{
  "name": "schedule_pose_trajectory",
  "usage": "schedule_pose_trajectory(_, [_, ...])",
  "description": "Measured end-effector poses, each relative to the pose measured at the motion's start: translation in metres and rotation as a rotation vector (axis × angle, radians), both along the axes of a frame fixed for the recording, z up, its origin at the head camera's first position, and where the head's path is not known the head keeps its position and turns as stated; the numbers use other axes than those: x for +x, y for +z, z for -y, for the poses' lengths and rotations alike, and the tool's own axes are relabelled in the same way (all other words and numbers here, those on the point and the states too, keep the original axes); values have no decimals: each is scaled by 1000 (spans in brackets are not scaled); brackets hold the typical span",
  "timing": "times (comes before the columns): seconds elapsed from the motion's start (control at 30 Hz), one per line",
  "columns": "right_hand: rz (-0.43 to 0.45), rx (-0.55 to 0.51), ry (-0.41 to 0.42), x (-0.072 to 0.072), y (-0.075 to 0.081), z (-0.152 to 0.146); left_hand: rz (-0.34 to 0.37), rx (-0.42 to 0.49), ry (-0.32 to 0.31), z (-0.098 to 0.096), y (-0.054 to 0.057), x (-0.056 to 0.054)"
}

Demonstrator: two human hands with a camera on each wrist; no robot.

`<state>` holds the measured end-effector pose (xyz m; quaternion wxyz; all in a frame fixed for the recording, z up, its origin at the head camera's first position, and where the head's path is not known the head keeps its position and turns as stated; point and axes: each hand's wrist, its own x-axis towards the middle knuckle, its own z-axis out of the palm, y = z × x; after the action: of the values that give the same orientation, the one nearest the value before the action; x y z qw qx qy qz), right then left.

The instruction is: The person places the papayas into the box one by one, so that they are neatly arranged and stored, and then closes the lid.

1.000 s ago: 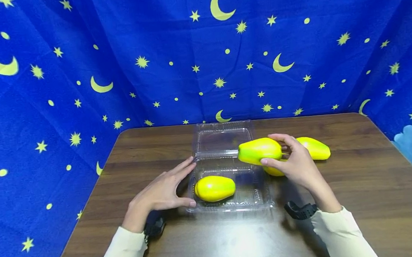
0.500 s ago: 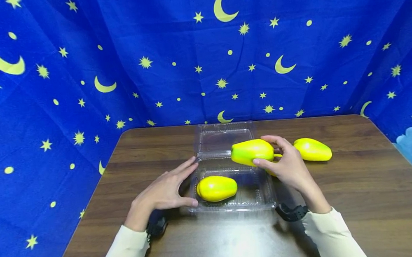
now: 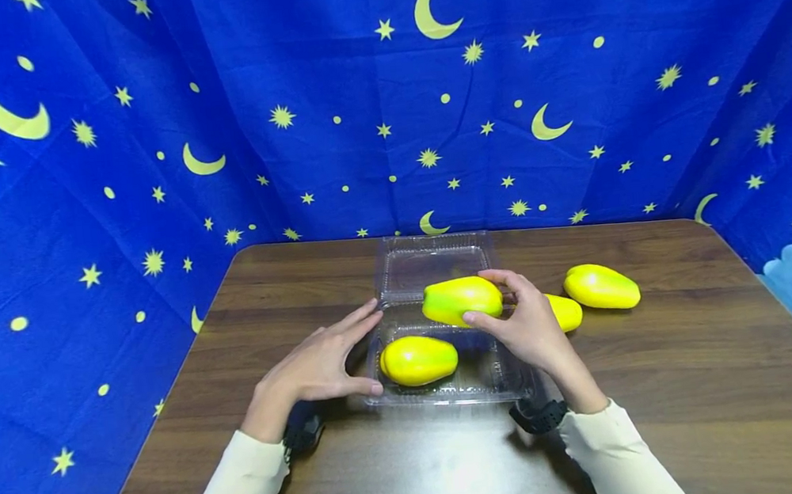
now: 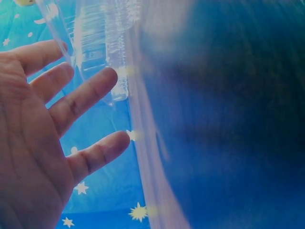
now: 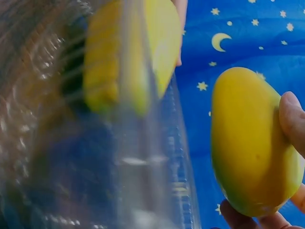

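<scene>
My right hand (image 3: 534, 331) grips a yellow papaya (image 3: 462, 301) with a greenish end, thumb on the near side and fingers behind. It is above the far part of a clear plastic clamshell box (image 3: 484, 386), whose lid (image 3: 434, 269) lies folded back. In the right wrist view the held papaya (image 5: 252, 148) appears beside the box's blurred wall. A second papaya (image 3: 418, 360) rests in the box's left part. My left hand (image 3: 311, 370) is at the box's left edge, fingers and thumb spread and holding nothing; the left wrist view shows its fingertips (image 4: 107, 78) right by the plastic.
To the right of the box, one papaya (image 3: 565, 312) lies partly hidden behind my right hand, and another papaya (image 3: 602, 287) lies farther right. The brown wooden table (image 3: 699, 345) ends at a blue curtain (image 3: 323, 87) with stars and moons.
My right hand has carried its papaya leftward and slightly down, over the box. The papaya behind that hand shows more now. My left hand stays at the box's edge.
</scene>
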<state>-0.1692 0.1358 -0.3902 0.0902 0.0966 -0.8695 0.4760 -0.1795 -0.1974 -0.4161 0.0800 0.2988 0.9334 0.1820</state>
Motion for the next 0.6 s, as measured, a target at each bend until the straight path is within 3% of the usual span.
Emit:
schedule_pose_trajectory(0.4, [38,-17,13,2,-7,20,0,-12,-4,1,1,1])
schedule_pose_trajectory(0.6, [61,-39,-20,2,-5,30,9,-16,0,0,1,-1])
